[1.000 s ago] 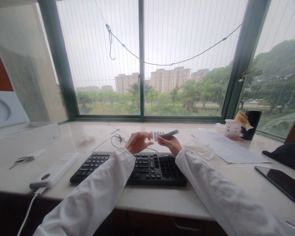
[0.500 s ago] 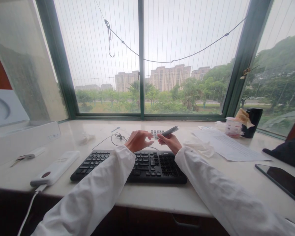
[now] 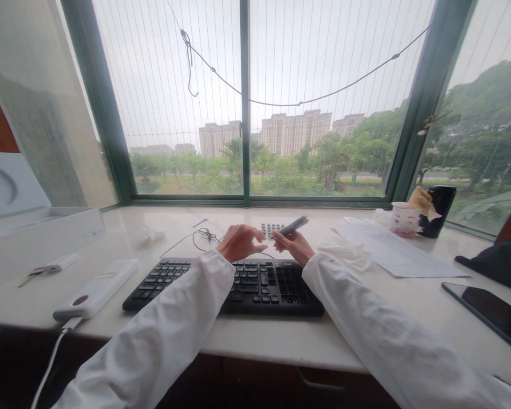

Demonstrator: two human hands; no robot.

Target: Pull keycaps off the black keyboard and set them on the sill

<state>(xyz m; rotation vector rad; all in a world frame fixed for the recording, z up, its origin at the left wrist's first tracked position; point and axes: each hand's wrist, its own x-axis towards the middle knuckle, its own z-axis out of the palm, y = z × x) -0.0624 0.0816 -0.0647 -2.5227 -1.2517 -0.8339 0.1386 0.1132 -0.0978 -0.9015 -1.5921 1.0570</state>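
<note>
A black keyboard (image 3: 272, 309) lies across the desk under my wrists. Its number pad (image 3: 292, 286) at the right end looks stripped of keycaps. Several loose keycaps (image 3: 266, 228) sit in rows just behind the hands. My right hand (image 3: 297, 246) grips a dark brush-like tool (image 3: 294, 225), whose bristly-looking end points up and to the right. Facing it across a small gap, my left hand (image 3: 239, 242) has curved fingers with the thumb apart, and nothing shows in it. The two hands do not touch.
Left: a white power bank (image 3: 97, 289) with a cable, keys (image 3: 40, 271) and a white box (image 3: 80, 230). A thin black cable (image 3: 204, 234) coils behind the keyboard. Right: tissue (image 3: 344, 255), paper sheets (image 3: 385, 250), a paper cup (image 3: 404, 218), a black cylinder (image 3: 439, 210), a phone (image 3: 489, 312).
The camera view has shifted very slightly. The tool's bristly end has tipped up a touch; both hands keep nearly the same pose and place.
</note>
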